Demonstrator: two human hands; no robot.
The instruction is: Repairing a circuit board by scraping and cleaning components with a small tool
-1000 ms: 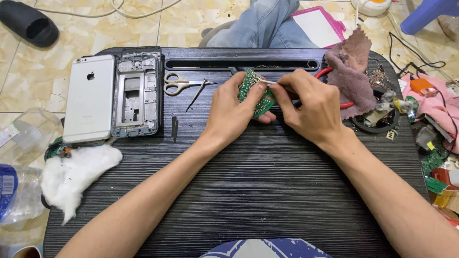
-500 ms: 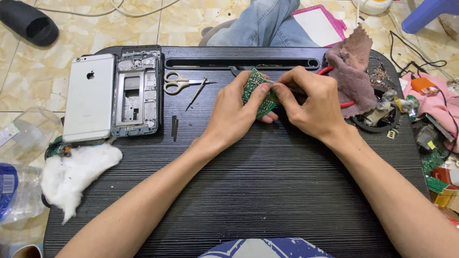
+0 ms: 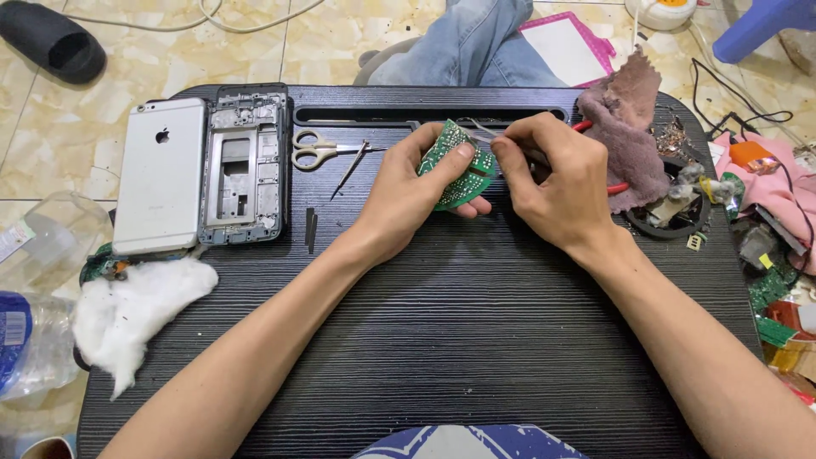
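Left hand [image 3: 408,195] is wrapped around the green board [image 3: 456,166], thumb pressed on its face, fingers curled behind, board tilted up off the black table [image 3: 476,323]. That puts the board just above table centre, toward twelve o'clock. Right hand [image 3: 552,183] sits at three o'clock of the board, fingertips pinched together on thin metal tweezers [image 3: 486,133] whose tips meet the board's upper edge. The two hands are almost touching over it.

Out at nine o'clock from the hands, scissors [image 3: 319,150] lie flat with a thin probe [image 3: 350,168] angled beside them, and a small dark strip [image 3: 310,229] below. Further at nine, a bare phone frame [image 3: 242,166] and just beside it a silver phone back [image 3: 161,187]. At seven o'clock, a wad of cotton [image 3: 132,310] hangs over the table's edge, with a clear plastic bottle [image 3: 34,331] on the floor beyond it. At two o'clock, a brown rag [image 3: 625,127] is bunched up, red-handled tool [image 3: 582,126] peeking from under it. At three o'clock on the far side, loose circuit scraps [image 3: 769,285] are piled up.
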